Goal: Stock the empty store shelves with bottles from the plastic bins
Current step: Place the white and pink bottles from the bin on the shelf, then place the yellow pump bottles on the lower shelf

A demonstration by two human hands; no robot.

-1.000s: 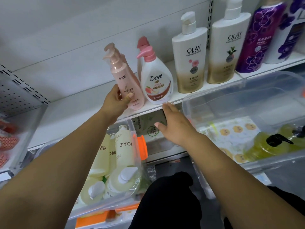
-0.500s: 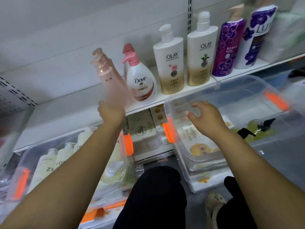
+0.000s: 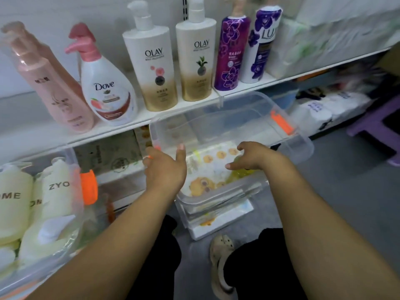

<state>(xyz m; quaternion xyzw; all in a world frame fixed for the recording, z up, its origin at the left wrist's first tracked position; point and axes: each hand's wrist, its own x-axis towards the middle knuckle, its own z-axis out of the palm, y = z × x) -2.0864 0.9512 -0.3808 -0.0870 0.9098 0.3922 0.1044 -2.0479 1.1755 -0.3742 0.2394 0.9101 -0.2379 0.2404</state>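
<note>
Your right hand (image 3: pixel 253 158) hangs inside the clear plastic bin (image 3: pixel 216 122), fingers loosely curled and clasping nothing. The translucent yellow-green bottle (image 3: pixel 239 176) lies just beneath them, mostly hidden. Your left hand (image 3: pixel 165 169), fingers straight and holding nothing, is at the bin's rim left of the bottle.

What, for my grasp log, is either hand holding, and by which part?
Nothing: the left hand is open at the clear bin, the right hand reaches into it, empty.
</note>
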